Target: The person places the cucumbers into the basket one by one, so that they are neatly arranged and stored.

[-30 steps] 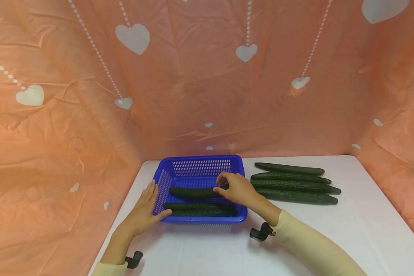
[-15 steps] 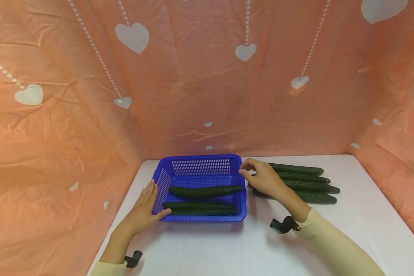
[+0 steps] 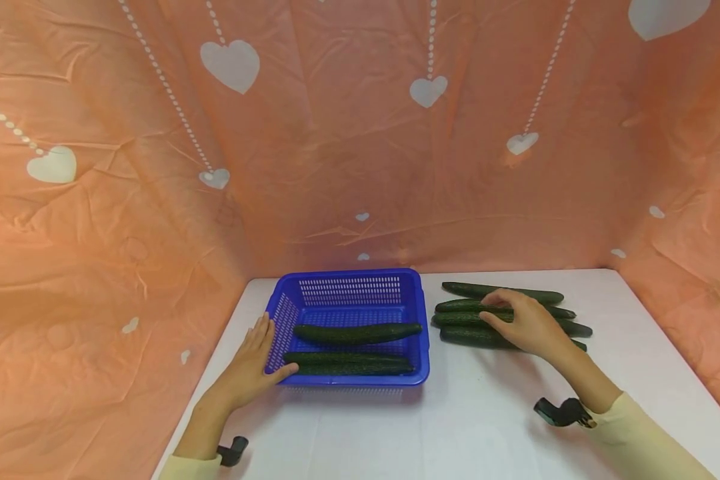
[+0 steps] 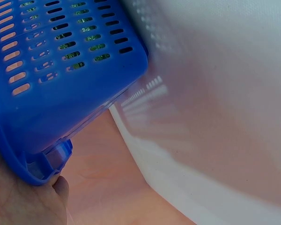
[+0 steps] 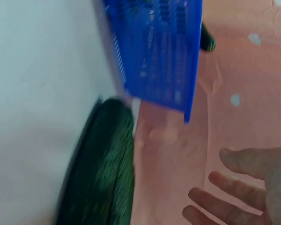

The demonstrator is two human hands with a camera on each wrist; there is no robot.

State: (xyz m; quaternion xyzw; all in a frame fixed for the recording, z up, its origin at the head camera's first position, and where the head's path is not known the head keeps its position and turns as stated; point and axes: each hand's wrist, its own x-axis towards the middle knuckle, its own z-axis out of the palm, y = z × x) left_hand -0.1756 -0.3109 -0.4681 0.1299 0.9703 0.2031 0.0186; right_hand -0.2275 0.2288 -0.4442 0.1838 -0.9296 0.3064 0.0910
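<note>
Orange cloth with white hearts (image 3: 336, 167) is hanging behind and on both sides of a white-covered counter (image 3: 360, 433). Near the back left corner of this counter, a blue perforated plastic basket (image 3: 354, 382) is standing. Inside it, one curved cucumber (image 3: 357, 333) is lying from left to right across the middle, with its right end at the right rim, and a pair of cucumbers (image 3: 348, 369) is lying side by side along the near wall.

To the right of the basket, near the back edge of the counter, four more are lying roughly parallel: the farthest cucumber (image 3: 465, 289), a second cucumber (image 3: 456, 306), a third cucumber (image 3: 456, 320) and the nearest cucumber (image 3: 471, 337). At the left ends, the farthest one is lying a little apart from the others.

The left hand (image 3: 246, 367) is resting on the basket at its near left corner; its grip is spread, with straight fingers along the left side and the thumb at the near rim. The right hand (image 3: 531, 327) is hovering above the second and third cucumbers. Its grip is spread too, holding nothing, and I am seeing no contact.

By my judgement, the step in hand is choosing another cucumber from the group. The next move is probably calling for the right fingers to go down around only one, while the left hand is steadying the basket.
</note>
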